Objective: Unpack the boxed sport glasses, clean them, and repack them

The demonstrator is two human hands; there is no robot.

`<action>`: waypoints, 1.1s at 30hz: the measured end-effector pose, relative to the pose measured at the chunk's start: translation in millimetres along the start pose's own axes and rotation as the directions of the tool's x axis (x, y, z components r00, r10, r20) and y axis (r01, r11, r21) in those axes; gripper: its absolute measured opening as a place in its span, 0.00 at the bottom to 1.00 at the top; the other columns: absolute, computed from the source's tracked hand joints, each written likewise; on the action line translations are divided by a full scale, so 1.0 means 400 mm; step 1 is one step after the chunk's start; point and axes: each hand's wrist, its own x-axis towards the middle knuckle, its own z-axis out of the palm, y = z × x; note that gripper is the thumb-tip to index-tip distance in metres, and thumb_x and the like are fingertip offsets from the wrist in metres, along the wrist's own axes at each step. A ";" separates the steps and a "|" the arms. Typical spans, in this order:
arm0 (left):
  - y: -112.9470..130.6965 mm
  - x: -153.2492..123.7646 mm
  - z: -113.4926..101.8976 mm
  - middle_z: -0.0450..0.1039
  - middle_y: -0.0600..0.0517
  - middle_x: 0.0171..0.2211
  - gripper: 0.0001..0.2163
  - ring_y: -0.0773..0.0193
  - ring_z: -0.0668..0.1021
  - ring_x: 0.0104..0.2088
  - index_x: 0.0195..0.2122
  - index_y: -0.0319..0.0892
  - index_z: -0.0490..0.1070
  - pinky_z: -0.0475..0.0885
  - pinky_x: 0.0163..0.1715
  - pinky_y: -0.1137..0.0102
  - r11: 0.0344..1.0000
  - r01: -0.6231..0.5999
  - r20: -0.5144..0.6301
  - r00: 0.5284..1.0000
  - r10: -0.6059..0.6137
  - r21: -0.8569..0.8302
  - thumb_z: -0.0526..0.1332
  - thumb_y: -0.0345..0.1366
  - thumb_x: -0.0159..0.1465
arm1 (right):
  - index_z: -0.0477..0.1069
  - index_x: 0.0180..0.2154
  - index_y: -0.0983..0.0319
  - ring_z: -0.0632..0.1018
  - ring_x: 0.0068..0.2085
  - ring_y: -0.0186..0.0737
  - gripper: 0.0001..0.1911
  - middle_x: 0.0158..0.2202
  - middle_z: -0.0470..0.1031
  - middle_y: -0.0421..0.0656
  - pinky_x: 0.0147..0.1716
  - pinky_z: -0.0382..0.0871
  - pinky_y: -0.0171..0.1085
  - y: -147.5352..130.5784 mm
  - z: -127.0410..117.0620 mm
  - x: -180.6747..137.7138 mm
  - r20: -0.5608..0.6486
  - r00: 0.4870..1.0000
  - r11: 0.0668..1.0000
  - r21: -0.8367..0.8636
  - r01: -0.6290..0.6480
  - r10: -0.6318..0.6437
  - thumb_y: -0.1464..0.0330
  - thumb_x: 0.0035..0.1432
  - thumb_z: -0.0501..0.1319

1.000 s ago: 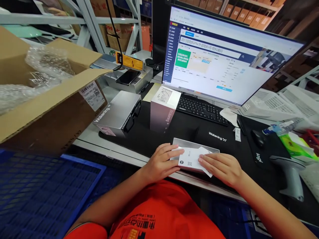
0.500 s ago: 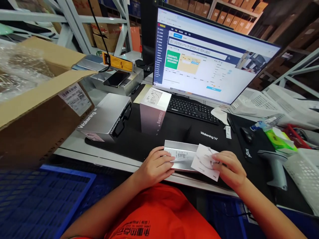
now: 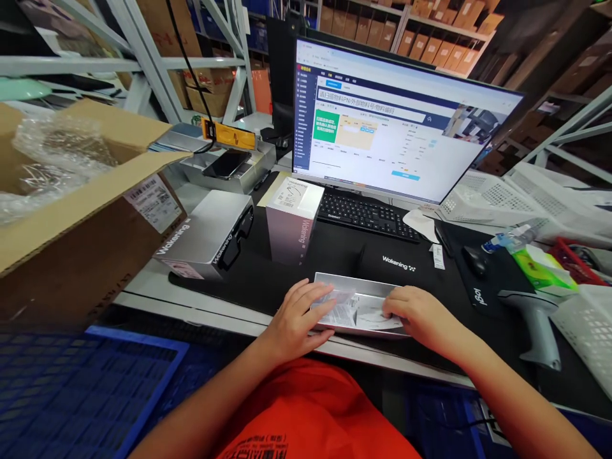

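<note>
A shallow silver box [image 3: 347,278] lies open at the mat's front edge. My left hand [image 3: 297,320] is at its left end, thumb along the near wall and fingers reaching inside over a printed leaflet [image 3: 345,311]; it grips the box there. In the right part of the box lies a white card [image 3: 370,314] with a thin line drawing. My right hand [image 3: 423,322] has its fingertips closed on the card's right side, inside the box. The fingers partly hide the card's right end.
A pink-silver box [image 3: 291,229] and a larger silver box [image 3: 203,223] stand behind to the left. An open carton [image 3: 95,248] with bubble wrap is at far left. Keyboard [image 3: 368,215], monitor [image 3: 373,127], mouse [image 3: 474,261] and scanner [image 3: 535,325] surround the mat.
My right hand has brought the white card down and left into the silver box, where it now lies flat. My left fingers have spread over the leaflet, which now shows more.
</note>
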 end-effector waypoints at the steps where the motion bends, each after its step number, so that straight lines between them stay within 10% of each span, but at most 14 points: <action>1: 0.000 -0.002 0.000 0.75 0.42 0.52 0.22 0.54 0.76 0.54 0.58 0.43 0.66 0.68 0.62 0.51 1.000 -0.016 -0.026 1.000 0.015 -0.018 0.67 0.34 0.63 | 0.73 0.33 0.60 0.78 0.37 0.43 0.18 0.34 0.78 0.44 0.39 0.72 0.40 0.005 -0.009 -0.005 -0.079 0.997 0.999 -0.036 -0.012 0.009 0.86 0.48 0.53; 7: 0.005 -0.007 -0.003 0.76 0.52 0.39 0.17 0.67 0.78 0.41 0.53 0.43 0.67 0.71 0.59 0.58 0.991 -0.119 -0.010 0.993 0.119 -0.064 0.62 0.23 0.65 | 0.73 0.36 0.59 0.80 0.38 0.40 0.11 0.37 0.80 0.43 0.38 0.75 0.36 0.031 -0.022 -0.024 -0.372 0.928 0.997 0.077 -0.007 0.035 0.80 0.57 0.59; 14: 0.033 0.038 -0.028 0.77 0.53 0.32 0.06 0.64 0.77 0.36 0.45 0.41 0.71 0.65 0.63 0.55 0.993 -0.078 0.209 0.976 0.059 0.084 0.61 0.29 0.68 | 0.79 0.44 0.60 0.81 0.49 0.46 0.22 0.50 0.80 0.46 0.48 0.78 0.44 -0.018 0.016 0.003 0.016 0.999 0.999 -0.022 -0.037 0.037 0.84 0.56 0.55; 18: 0.045 0.041 -0.035 0.78 0.51 0.41 0.07 0.61 0.78 0.44 0.46 0.42 0.70 0.61 0.65 0.52 0.999 0.015 0.226 0.974 -0.025 0.044 0.60 0.28 0.68 | 0.76 0.52 0.55 0.77 0.56 0.43 0.22 0.55 0.77 0.44 0.58 0.71 0.44 0.027 -0.048 -0.019 -0.114 0.989 0.993 0.088 -0.079 0.089 0.79 0.60 0.57; 21: 0.046 0.038 -0.030 0.77 0.52 0.39 0.04 0.60 0.77 0.43 0.41 0.43 0.70 0.64 0.62 0.53 0.997 0.072 0.203 0.976 -0.079 0.040 0.60 0.27 0.67 | 0.62 0.66 0.55 0.68 0.64 0.52 0.36 0.65 0.66 0.50 0.63 0.64 0.52 0.112 -0.063 -0.025 -0.221 0.938 0.963 0.038 -0.267 0.269 0.69 0.56 0.67; 26: 0.034 0.053 -0.021 0.73 0.53 0.31 0.05 0.60 0.75 0.35 0.33 0.43 0.68 0.71 0.50 0.59 0.992 0.045 0.194 0.979 -0.067 0.114 0.62 0.28 0.66 | 0.53 0.70 0.57 0.77 0.53 0.56 0.57 0.60 0.68 0.51 0.50 0.74 0.48 0.214 -0.008 0.002 -0.049 0.861 0.862 -0.016 -0.507 0.506 0.65 0.40 0.74; 29: 0.015 0.084 -0.008 0.73 0.52 0.30 0.06 0.59 0.75 0.33 0.31 0.42 0.68 0.72 0.44 0.60 0.976 0.039 0.221 0.971 -0.088 0.215 0.62 0.30 0.66 | 0.56 0.68 0.54 0.77 0.52 0.54 0.50 0.57 0.70 0.47 0.46 0.74 0.46 0.237 0.018 0.008 -0.283 0.788 0.814 -0.041 -0.580 0.547 0.62 0.44 0.71; 33: -0.017 0.164 0.031 0.76 0.48 0.32 0.05 0.55 0.77 0.36 0.32 0.40 0.71 0.72 0.36 0.62 0.924 0.093 0.350 0.908 -0.232 0.370 0.62 0.31 0.66 | 0.56 0.67 0.55 0.75 0.54 0.57 0.50 0.55 0.70 0.49 0.45 0.73 0.48 0.259 0.030 -0.001 -0.649 0.540 0.750 0.072 -0.658 0.536 0.54 0.46 0.70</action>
